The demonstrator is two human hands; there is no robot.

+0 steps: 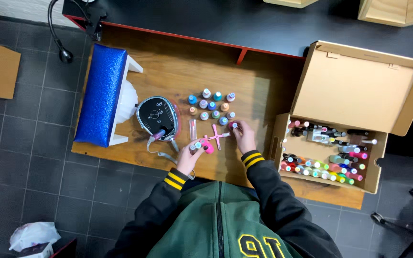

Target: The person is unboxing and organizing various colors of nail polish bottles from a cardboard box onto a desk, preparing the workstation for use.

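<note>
My left hand (190,156) rests on the wooden table (168,67) and holds two small nail polish bottles (195,146) next to a bright pink object (208,146). My right hand (244,136) grips another small bottle (234,125) at the near edge of a cluster of several coloured nail polish bottles (211,105). A pink cross-shaped piece (216,136) lies between my hands. A clear tube (193,129) stands just left of it.
A black nail drill unit (157,117) with a cable sits left of the bottles, beside a blue padded armrest (101,93). An open cardboard box (359,91) full of polish bottles (328,155) stands at the right. A gooseneck lamp (60,45) hangs off the far left corner.
</note>
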